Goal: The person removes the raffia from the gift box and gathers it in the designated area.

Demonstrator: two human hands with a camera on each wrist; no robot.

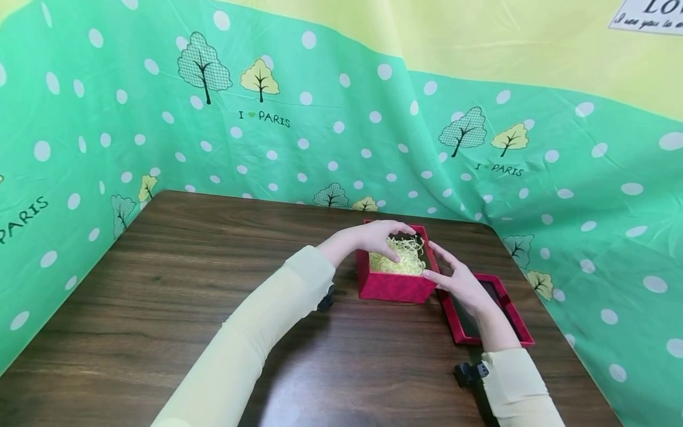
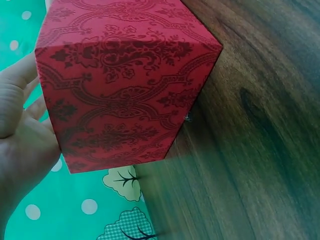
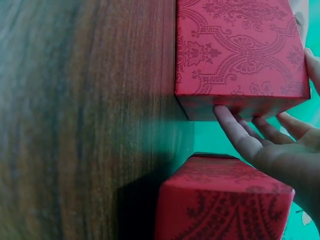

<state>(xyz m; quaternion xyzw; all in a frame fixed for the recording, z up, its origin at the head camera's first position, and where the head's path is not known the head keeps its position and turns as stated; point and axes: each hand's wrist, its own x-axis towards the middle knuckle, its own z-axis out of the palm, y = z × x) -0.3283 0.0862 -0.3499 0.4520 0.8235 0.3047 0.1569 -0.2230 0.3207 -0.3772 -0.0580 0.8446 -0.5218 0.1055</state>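
A red patterned gift box point(image 1: 397, 288) stands on the table with its top uncovered. Pale yellow shredded paper point(image 1: 399, 259) fills much of its inside. My left hand point(image 1: 375, 236) reaches over the box's left side, thumb and fingers spread over the paper; the fingertips are partly hidden. Against the right wall lie the extended fingers of my right hand point(image 1: 463, 284), its thumb near the front right corner. The right wrist view shows these fingers touching the box point(image 3: 240, 55). In the left wrist view, the box's patterned walls point(image 2: 120, 95) hide part of the left hand point(image 2: 25, 130).
The red box lid point(image 1: 520, 323) lies with its dark inside facing up, just right of the box and under the right forearm. Brown wood-grain tabletop point(image 1: 213, 267) extends left and in front. A green dotted cloth point(image 1: 331, 130) hangs behind the table and along its sides.
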